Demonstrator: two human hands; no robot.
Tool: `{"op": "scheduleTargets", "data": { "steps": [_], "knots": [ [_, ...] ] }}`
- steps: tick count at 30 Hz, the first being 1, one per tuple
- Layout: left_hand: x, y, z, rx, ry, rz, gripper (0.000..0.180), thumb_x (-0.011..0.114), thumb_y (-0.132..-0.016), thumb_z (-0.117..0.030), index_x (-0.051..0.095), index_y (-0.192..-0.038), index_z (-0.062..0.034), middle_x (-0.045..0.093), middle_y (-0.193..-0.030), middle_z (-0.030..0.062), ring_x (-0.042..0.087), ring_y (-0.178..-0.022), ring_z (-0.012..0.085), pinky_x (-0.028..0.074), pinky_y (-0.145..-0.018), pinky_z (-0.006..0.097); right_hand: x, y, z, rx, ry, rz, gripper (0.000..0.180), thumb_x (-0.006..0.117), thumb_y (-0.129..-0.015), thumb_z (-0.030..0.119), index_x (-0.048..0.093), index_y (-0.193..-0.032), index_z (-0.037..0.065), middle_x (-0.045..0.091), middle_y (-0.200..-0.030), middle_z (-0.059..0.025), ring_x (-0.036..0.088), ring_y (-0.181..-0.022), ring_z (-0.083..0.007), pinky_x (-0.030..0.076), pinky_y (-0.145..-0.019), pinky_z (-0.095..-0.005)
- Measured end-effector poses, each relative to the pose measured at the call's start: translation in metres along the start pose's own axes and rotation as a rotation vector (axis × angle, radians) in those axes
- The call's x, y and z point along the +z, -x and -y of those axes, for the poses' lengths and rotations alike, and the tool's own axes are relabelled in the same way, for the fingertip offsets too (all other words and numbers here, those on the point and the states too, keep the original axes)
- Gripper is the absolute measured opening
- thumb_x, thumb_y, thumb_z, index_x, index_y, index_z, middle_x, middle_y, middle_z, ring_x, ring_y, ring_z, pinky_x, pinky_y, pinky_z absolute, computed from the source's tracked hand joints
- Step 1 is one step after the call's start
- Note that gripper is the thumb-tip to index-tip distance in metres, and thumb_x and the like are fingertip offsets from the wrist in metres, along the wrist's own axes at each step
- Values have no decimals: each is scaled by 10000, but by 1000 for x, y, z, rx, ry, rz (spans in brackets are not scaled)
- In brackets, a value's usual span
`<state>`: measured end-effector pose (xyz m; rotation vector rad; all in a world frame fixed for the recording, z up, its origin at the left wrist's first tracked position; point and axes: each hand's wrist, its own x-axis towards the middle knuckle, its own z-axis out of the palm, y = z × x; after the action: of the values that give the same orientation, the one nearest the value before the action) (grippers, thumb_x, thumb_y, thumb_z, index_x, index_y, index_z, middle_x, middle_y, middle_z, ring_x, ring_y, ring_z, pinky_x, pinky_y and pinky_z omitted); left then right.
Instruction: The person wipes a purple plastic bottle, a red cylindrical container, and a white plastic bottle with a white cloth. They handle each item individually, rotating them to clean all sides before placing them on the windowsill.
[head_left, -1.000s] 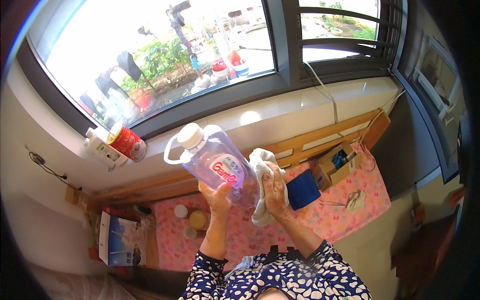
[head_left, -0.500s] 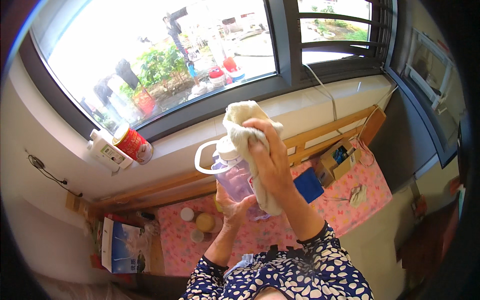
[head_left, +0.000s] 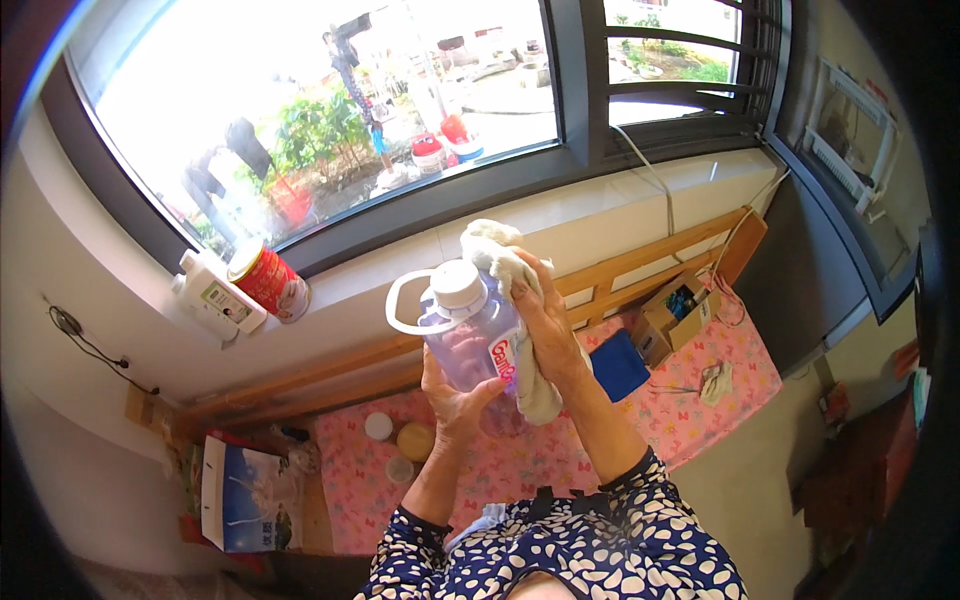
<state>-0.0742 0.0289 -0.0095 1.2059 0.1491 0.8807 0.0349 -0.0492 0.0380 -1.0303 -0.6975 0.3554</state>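
Observation:
A clear, purplish plastic jug (head_left: 465, 350) with a white screw cap and a white loop handle is held up before me, tilted a little. My left hand (head_left: 456, 398) wraps round its lower left side, thumb across the front. On the far right side, my right hand (head_left: 550, 335) presses a cream cloth (head_left: 492, 243) against the jug. The cloth bunches above the fingers and hangs down below the palm. A label with pink lettering shows on the jug's side beside the right hand.
A red can (head_left: 270, 282) and a white bottle (head_left: 215, 298) stand on the windowsill at left. Below lies a pink patterned cover (head_left: 370, 505) with jars, a blue flat item (head_left: 618, 366) and an open cardboard box (head_left: 672, 325). A wooden rail (head_left: 630, 262) runs behind.
My right hand and the cloth have moved down from the cap to the jug's right side. The cap and label are now more exposed.

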Motion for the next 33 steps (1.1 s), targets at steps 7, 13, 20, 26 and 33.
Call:
{"op": "scheduleTargets", "data": {
  "steps": [7,13,20,26,33],
  "knots": [
    [-8,-18,-12,36,65,62,870,849,-608,-138,364,-1319,-9,526,-1196,135,565,-1072,235,530,-864,344,-17,37,-53,63,-6,34,463,488,-964,240,355,-1373,69,501,-1207,-102,465,-1095,-178,373,-950,-293],
    [-28,-29,-5,-30,128,124,936,828,-633,-350,348,-1340,31,566,-1129,127,587,-1025,213,518,-856,328,-46,54,-63,206,40,177,443,538,-932,203,413,-1347,114,515,-1173,-72,466,-1061,-161,388,-923,-299],
    [-16,-27,19,264,-214,-2,1051,781,-681,-516,207,-1405,-16,490,-1235,151,529,-1096,217,470,-910,341,-36,47,-42,-82,127,10,415,593,-883,125,467,-1273,64,536,-1106,-64,497,-985,-145,425,-852,-294],
    [-2,-14,15,53,13,44,888,763,-728,-281,234,-1399,-38,475,-1277,169,523,-1115,230,467,-916,353,-22,44,-27,-354,315,-107,388,565,-874,76,469,-1241,-8,548,-1100,-103,525,-957,-174,432,-844,-292],
    [12,-10,20,41,-85,19,818,840,-592,-181,422,-1266,20,567,-1176,127,559,-1076,213,458,-919,345,-24,37,-11,-534,463,-41,405,593,-850,124,490,-1219,-11,590,-1038,-123,551,-926,-200,441,-829,-309]
  ]
}}
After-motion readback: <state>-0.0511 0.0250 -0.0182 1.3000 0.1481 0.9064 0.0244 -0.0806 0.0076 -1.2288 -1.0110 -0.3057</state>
